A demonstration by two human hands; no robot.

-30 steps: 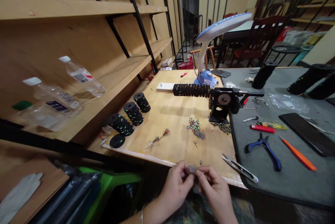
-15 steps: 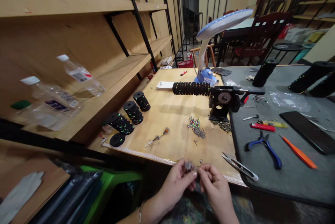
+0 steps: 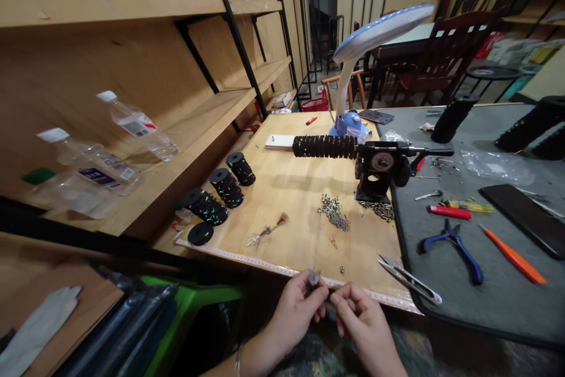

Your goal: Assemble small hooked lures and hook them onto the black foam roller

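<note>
My left hand (image 3: 296, 308) pinches a small grey tuft-like piece (image 3: 313, 276) between thumb and fingers, just below the table's front edge. My right hand (image 3: 362, 323) is beside it, fingers pinched together near the left fingertips; whatever it holds is too small to make out. Straight ahead on the wooden board (image 3: 291, 189) lie a pile of small coloured beads (image 3: 333, 211), a tiny bead (image 3: 341, 269) and a thin rig (image 3: 267, 230). A black hand-crank winder (image 3: 380, 172) carries a row of black spools (image 3: 325, 146).
Stacks of black spools (image 3: 220, 192) sit at the board's left. A measuring tape (image 3: 282, 270) runs along the front edge. Snips (image 3: 410, 280), blue pliers (image 3: 457, 242), orange tool (image 3: 512, 253) and a phone (image 3: 525, 212) lie on the grey mat. Desk lamp (image 3: 362, 71) behind; bottles (image 3: 136, 127) on the shelf.
Both hands have dropped slightly and drawn a little apart; the grey piece stays in my left fingers, while my right hand has pulled away to the right of it.
</note>
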